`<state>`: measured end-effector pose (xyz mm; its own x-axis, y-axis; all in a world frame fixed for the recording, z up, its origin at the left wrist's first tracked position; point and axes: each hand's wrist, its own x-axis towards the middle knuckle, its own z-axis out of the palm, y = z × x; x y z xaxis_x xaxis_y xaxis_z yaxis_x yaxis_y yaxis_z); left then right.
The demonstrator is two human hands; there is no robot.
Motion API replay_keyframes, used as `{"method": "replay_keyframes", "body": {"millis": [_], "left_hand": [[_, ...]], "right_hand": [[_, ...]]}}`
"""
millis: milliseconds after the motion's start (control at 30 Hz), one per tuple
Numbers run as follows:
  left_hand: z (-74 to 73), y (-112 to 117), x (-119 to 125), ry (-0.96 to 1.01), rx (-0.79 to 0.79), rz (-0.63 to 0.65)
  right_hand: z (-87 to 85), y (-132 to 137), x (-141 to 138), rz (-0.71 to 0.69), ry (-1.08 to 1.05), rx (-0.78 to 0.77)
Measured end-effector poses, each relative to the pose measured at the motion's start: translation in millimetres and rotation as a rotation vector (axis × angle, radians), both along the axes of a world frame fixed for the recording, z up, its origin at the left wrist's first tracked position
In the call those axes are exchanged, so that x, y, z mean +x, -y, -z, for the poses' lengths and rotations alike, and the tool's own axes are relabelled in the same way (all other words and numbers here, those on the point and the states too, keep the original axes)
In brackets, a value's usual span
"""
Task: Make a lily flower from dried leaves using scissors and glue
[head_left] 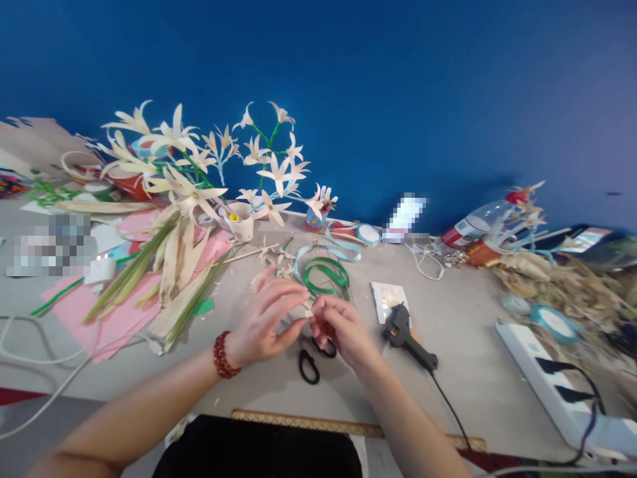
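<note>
My left hand (pixel 266 318), with a red bead bracelet (pixel 222 355) on its wrist, and my right hand (pixel 338 325) meet over the grey table (pixel 462 338). Both pinch a small pale leaf piece (pixel 307 307) between their fingertips; its shape is too small to make out. Black scissors (pixel 312 358) lie on the table just under the hands. A coil of green ribbon (pixel 326 275) lies just beyond the fingers. A black glue gun (pixel 405 335) rests to the right of my right hand.
Cream leaf flowers (pixel 199 166) stand at the back left over long dried leaves (pixel 174 272) and pink paper (pixel 107 312). A white power strip (pixel 552 385) lies at right, dried husks (pixel 562 282) and a bottle (pixel 478 226) behind it. White cables (pixel 44 372) trail at left.
</note>
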<state>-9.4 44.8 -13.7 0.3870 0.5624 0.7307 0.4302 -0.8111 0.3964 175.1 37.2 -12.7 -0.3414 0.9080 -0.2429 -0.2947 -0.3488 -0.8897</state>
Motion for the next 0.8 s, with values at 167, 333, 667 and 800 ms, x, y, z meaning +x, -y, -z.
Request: {"method": "replay_keyframes", "body": {"millis": [167, 333, 667, 800], "left_hand": [[-1.5, -2.1, 0.2, 0.017, -0.039, 0.062], [3.9, -8.3, 4.8, 0.29, -0.52, 0.184], [3.6, -5.0, 8.1, 0.676, -1.246, 0.424], [1.0, -5.4, 7.5, 0.719, -1.353, 0.477]], "right_hand": [[1.6, -2.5, 2.3, -0.035, 0.073, 0.043], [-1.2, -5.1, 5.4, -0.007, 0.062, 0.148], [3.8, -4.0, 3.6, -0.009, 0.073, 0.09], [4.3, -4.3, 4.6, -0.047, 0.036, 0.038]]}}
